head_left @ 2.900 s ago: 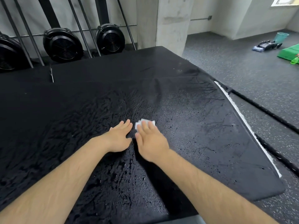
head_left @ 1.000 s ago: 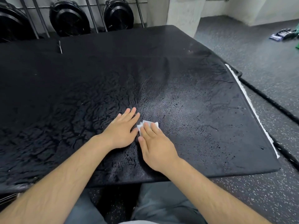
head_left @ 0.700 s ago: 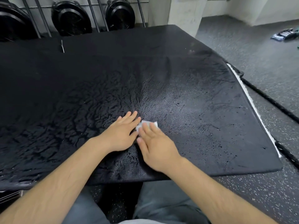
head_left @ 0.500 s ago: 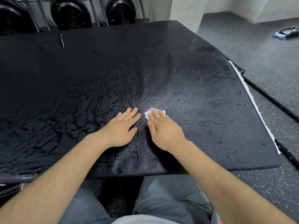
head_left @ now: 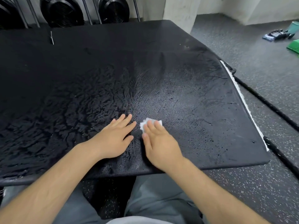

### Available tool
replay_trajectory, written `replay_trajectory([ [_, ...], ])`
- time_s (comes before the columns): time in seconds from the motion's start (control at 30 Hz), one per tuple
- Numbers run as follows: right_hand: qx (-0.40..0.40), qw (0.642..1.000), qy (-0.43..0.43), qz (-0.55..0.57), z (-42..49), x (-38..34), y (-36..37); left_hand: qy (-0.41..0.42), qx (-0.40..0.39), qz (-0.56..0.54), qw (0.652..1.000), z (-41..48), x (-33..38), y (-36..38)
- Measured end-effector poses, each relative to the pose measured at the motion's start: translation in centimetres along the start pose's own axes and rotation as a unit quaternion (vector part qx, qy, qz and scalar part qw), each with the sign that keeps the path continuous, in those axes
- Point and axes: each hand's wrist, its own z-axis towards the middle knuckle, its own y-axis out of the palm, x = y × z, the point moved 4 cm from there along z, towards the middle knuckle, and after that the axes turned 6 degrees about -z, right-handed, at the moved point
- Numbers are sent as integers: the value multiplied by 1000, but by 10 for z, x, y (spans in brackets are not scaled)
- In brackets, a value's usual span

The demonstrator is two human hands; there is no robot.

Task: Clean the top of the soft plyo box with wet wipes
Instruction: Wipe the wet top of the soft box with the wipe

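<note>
The wet wipe [head_left: 143,126] lies crumpled under my right hand [head_left: 161,143], near the front edge of the soft plyo box [head_left: 178,78] and a little right of its middle. Only its white corners show past my fingertips. My right fingers are straight and pressed flat on the wipe, not curled round it, so the palm bears down on the black top. The hand is slightly blurred.

My left hand [head_left: 113,139] rests flat on the box just beside the right one, fingers straight and close together, thumb out. It holds nothing and does not touch the wipe.

The top is black and glistens with wet streaks and beads, thickest on the left and around my hands. The far part looks matt. A white strip [head_left: 242,101] runs along the box's right edge, and a small pale stick-like thing [head_left: 51,38] lies near the far left.

My legs in grey trousers [head_left: 158,196] show below the front edge. Beyond the box stand black round fans [head_left: 62,11] behind slanted bars and a concrete pillar [head_left: 179,12]. On the speckled floor [head_left: 258,70] to the far right lie a dark packet [head_left: 273,35] and something green [head_left: 293,46].
</note>
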Motion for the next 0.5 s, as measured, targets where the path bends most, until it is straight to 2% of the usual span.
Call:
replay_trajectory([
  [0.1,13,1000,-22,-2,-18,-11,-1,13,-2,-2,1000,-2,6,9],
  [0.17,45,999,2,7,-10,5,-5,14,5,0,1000,-2,6,11],
  [0.27,28,999,30,14,1,17,-5,17,-4,-15,1000,-5,3,10],
  [0.33,4,999,23,24,-4,3,-3,19,-6,-23,1000,-7,2,8],
  [0.5,39,998,-18,49,-22,-12,-4,26,2,-23,999,-10,3,9],
])
